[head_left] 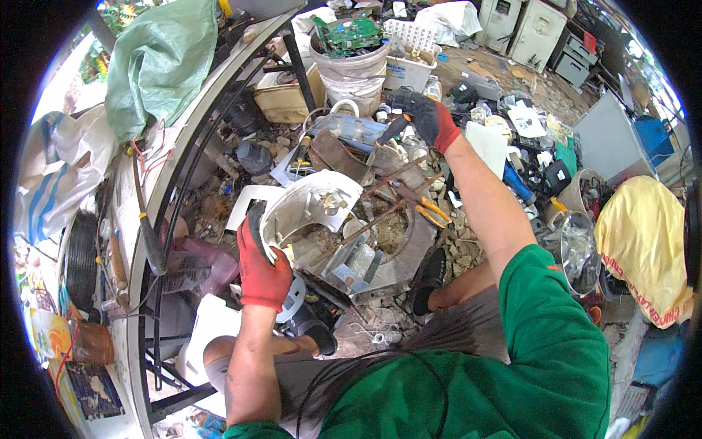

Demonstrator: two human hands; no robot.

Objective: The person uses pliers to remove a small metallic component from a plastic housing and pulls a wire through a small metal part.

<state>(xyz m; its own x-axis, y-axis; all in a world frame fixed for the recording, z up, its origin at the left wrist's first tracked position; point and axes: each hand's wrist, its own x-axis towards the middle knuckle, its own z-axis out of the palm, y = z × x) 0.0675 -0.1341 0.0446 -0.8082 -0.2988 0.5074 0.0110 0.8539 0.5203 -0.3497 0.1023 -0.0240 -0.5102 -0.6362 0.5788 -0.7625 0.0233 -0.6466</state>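
Observation:
My left hand point(263, 267), in a red and black glove, is closed on the left end of a curved white plastic casing point(291, 205). Raised beyond the casing, my right hand point(430, 121) wears a matching glove and grips a dark tool point(393, 132) with an orange part; its exact kind is hard to make out. Below the casing stands a worn grey block point(409, 267) with rusty metal bars point(373, 223) across it. Pliers point(431, 211) with orange handles lie at its right side. A small metal bracket point(355, 269) rests on the block's near part.
A white bucket point(351, 80) holding green circuit boards point(349, 35) stands at the back. Scrap and rubble cover the ground around my feet. A metal-framed table point(164, 168) runs along the left, with a screwdriver point(150, 238) on it. A yellow sack point(643, 249) sits at the right.

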